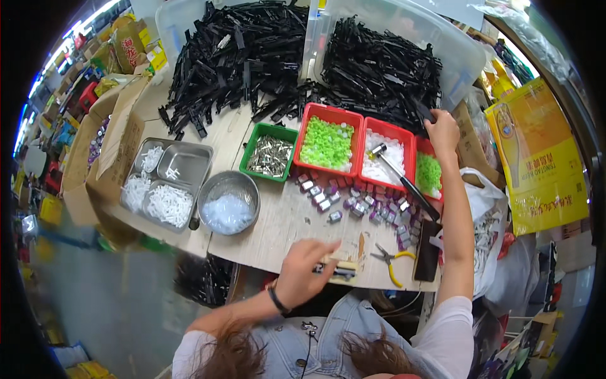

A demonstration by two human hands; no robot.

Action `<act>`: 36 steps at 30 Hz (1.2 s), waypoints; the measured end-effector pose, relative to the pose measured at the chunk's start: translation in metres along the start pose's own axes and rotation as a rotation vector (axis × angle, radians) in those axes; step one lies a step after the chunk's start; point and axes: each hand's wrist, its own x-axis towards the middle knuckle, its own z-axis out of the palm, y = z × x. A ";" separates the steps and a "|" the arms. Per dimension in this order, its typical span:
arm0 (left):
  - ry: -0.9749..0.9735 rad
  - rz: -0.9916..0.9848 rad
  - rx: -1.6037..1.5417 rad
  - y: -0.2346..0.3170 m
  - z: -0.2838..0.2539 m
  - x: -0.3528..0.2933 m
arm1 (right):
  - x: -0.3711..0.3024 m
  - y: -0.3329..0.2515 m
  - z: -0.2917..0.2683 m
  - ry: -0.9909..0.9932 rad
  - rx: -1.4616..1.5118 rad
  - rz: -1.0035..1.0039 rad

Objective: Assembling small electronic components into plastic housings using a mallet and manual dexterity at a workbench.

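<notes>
My left hand (306, 271) is over the front edge of the table, a little blurred, fingers stretched and apart. Beside its fingertips, a small beige fixture (352, 270) carries a black part (341, 272), partly covered by the hand. At the far right my right hand (444, 131) reaches out to the heap of black plastic parts (385, 69). Its thumb and fingers are closed on the end of one black plastic part (419, 108). Just below that wrist stands a red tray of green pieces (428, 174).
Red trays (305, 142), a green tray (251, 142), a metal bowl (252, 208) and a divided steel tray (205, 155) hold small parts. A hammer (407, 183) lies across one tray. Purple-and-silver pieces (379, 211), yellow-handled pliers (392, 262) and a dark block (426, 259) are nearby.
</notes>
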 end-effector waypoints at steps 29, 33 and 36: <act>-0.149 0.125 0.073 -0.036 0.002 -0.028 | -0.321 -0.127 -0.104 -0.412 0.848 -0.213; -0.172 0.055 0.064 -0.042 -0.002 -0.021 | -0.304 -0.121 -0.104 -0.387 0.666 -0.373; -0.202 0.043 0.082 -0.042 0.002 -0.016 | -0.216 -0.102 -0.120 -0.142 0.218 -0.344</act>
